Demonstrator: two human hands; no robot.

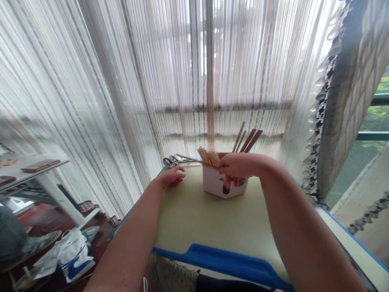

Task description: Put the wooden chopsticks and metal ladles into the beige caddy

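My left hand (174,177) rests at the far left of the cream tabletop (212,221), fingers apart and slightly curled, with nothing visible in it. Just beyond it lie several shiny metal spoons (169,161), bowls to the left and handles toward the box. A white utensil box (212,181) with cut-out holes stands at the back of the table. Light wooden sticks (209,156) fill its left side, and several brown chopsticks (251,140) stick up behind. My right hand (238,165) is at the box's front rim, thumb and fingers pinched; what they grip is unclear.
A blue tray-like edge (227,256) runs along the table's near side. Sheer striped curtains (182,81) hang close behind the table. To the left are a white table (33,166), a plastic bag (74,253) on the floor and another person's shoe (45,242).
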